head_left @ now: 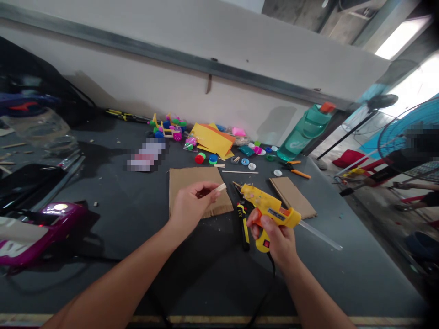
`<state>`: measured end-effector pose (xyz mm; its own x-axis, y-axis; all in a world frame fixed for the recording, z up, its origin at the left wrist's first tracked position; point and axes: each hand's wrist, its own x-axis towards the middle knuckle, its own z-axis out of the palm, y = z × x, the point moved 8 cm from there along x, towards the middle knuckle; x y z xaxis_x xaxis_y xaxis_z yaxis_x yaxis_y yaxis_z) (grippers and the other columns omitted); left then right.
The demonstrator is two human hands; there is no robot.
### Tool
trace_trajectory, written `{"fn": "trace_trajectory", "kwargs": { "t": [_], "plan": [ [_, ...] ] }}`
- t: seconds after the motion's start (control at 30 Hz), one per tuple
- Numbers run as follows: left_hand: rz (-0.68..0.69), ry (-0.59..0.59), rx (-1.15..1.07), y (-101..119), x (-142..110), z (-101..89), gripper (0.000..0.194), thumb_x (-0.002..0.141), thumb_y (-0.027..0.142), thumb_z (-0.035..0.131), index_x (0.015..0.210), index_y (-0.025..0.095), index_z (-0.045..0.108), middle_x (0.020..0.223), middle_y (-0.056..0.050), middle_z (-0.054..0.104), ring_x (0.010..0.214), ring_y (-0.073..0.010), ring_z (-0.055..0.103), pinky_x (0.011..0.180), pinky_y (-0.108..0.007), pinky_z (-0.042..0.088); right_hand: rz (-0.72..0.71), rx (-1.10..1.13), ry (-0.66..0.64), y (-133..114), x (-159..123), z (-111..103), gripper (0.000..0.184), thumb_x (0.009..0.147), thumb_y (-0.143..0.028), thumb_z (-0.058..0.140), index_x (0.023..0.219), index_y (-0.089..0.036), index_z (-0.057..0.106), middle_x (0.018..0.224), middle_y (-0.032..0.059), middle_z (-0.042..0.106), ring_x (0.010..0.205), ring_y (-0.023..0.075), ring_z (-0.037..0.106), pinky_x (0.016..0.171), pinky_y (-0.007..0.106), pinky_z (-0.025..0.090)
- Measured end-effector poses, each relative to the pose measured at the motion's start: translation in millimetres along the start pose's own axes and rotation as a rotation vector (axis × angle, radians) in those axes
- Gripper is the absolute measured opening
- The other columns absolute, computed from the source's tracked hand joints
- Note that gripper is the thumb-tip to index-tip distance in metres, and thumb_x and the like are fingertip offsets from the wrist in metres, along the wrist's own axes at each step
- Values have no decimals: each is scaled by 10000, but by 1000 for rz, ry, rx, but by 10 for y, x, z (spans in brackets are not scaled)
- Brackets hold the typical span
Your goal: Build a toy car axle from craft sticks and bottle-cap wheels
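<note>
Two hands were busy here, well apart: the left hand (188, 205) pinched a short wooden craft stick (221, 187) between thumb and fingertips, while the right hand (274, 235) wrapped around the grip of a yellow hot glue gun (270, 211), nozzle aimed up and left, with a clear glue stick (320, 234) poking out the back. Right under the left hand lay a flat cardboard sheet (183, 178), and just past the gun sat a narrower cardboard piece (291, 196). Both looked bare, with no glue or sticks on them that I could spot. A yellow-and-black-handled cutter (243, 226) lay by the gun on the dark work table (346, 269). Further up were orange-handled pliers (297, 167), a bunch of plastic bottle caps (245, 161) and folded yellow card (211, 139), plus a colourful bottle-cap toy (168, 130) that seemed already built. Past that, a teal water bottle (303, 132) stood by the wall, with a blue fan (404, 128) off to the right.
</note>
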<state>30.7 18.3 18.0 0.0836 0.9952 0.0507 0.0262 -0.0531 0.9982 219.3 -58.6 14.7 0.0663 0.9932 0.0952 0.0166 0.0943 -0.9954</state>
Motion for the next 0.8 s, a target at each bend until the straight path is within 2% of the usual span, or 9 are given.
{"fn": "trace_trajectory", "kwargs": {
  "t": [0.13, 0.27, 0.43, 0.8],
  "plan": [
    [469, 68, 443, 363, -136, -18, 134, 805, 218, 615, 921, 213, 682, 864, -24, 682, 688, -117, 618, 658, -237, 515, -12, -27, 8, 10, 3, -10, 320, 837, -436, 541, 710, -153, 621, 573, 10, 543, 450, 86, 425, 404, 219, 337],
    [690, 118, 636, 484, -226, -9, 151, 836, 183, 582, 963, 214, 657, 872, -20, 678, 688, -110, 619, 684, -230, 514, -6, -72, -21, 28, 9, 16, 314, 842, -424, 539, 709, -155, 631, 544, -1, 517, 472, 94, 444, 446, 232, 372],
    [803, 166, 709, 522, -259, -24, 149, 840, 184, 583, 973, 204, 649, 887, -31, 684, 787, -140, 641, 757, -260, 517, 7, -114, -34, 21, 6, 29, 339, 836, -449, 533, 702, -151, 625, 548, 0, 514, 468, 92, 449, 450, 236, 361],
    [869, 135, 770, 523, -294, 25, 153, 838, 170, 585, 981, 176, 640, 911, -48, 683, 862, -159, 639, 793, -279, 521, 36, -120, -47, 36, -1, 71, 348, 819, -473, 546, 693, -156, 612, 532, -4, 494, 462, 97, 428, 438, 232, 362]
  ]
}}
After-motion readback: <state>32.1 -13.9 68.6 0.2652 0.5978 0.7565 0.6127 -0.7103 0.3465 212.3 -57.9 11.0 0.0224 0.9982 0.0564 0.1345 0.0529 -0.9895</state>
